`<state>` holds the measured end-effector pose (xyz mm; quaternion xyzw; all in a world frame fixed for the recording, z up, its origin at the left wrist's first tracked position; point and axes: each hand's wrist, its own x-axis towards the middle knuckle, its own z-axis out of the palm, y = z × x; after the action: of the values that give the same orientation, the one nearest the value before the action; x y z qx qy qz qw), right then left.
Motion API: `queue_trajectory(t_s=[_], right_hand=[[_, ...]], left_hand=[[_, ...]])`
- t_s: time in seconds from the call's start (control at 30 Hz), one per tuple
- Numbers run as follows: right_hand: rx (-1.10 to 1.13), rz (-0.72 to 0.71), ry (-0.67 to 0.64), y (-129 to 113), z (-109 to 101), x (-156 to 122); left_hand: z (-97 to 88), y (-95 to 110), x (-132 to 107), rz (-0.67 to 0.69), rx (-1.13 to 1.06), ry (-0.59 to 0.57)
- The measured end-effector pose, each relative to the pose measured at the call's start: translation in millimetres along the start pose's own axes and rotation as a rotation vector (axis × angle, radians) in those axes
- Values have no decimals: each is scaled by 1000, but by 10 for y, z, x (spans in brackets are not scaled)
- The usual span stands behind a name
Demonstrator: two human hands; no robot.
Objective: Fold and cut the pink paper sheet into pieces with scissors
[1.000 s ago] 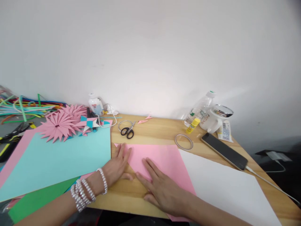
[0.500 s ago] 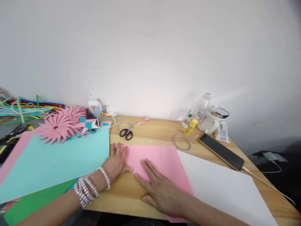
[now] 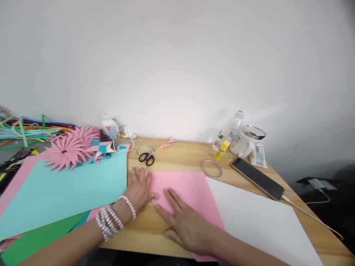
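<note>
A pink sheet of paper (image 3: 191, 190) lies folded on the wooden table (image 3: 177, 155). My left hand (image 3: 140, 188), with pearl bracelets on the wrist, rests flat on the sheet's far left corner, fingers stretched out. My right hand (image 3: 184, 221) presses flat on the sheet's near left edge, fingers spread. Neither hand holds anything.
A white sheet (image 3: 257, 221) lies right of the pink one; light blue (image 3: 66, 188) and green sheets to the left. Pink paper flowers (image 3: 70, 147), scissors (image 3: 146, 155), tape ring (image 3: 211, 168), glue stick (image 3: 221, 150), bottle (image 3: 229, 130), white mug (image 3: 245, 142) and phone (image 3: 257, 178) stand farther back.
My left hand has slid a little along the pink sheet's left corner. The right hand stays pressed flat; the view has shifted slightly.
</note>
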<state>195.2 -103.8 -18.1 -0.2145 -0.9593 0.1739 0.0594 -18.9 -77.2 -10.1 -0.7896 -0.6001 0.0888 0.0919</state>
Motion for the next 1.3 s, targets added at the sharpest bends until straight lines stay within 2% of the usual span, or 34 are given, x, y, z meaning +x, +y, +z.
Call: queue_trajectory(t_s=[0.07, 0.2, 0.37, 0.5, 0.6, 0.87, 0.97, 1.03, 1.17, 1.3], right_hand=[[10, 3, -8, 0, 1, 3], [24, 4, -29, -3, -21, 6], [28, 10, -41, -5, -57, 6], [32, 16, -45, -9, -50, 6], [31, 15, -43, -15, -42, 6], [29, 16, -40, 0, -39, -1], [2, -1, -23, 15, -27, -1], [-34, -21, -3, 14, -29, 3], [-126, -93, 28, -35, -77, 19], [-200, -130, 54, -95, -128, 18]], left_hand=[[30, 10, -63, -32, -19, 52], [52, 30, -187, -10, -60, 134], [4, 46, -301, -97, 148, 183], [9, 4, -307, -55, 233, 190], [-15, -29, -281, -22, 238, 164], [-176, -58, -212, -24, 163, 6], [-227, -71, -173, -103, 80, -6], [-279, -70, -120, -148, -52, 24], [-382, -7, 86, -53, -472, 68], [-397, 87, 416, -59, -590, -32]])
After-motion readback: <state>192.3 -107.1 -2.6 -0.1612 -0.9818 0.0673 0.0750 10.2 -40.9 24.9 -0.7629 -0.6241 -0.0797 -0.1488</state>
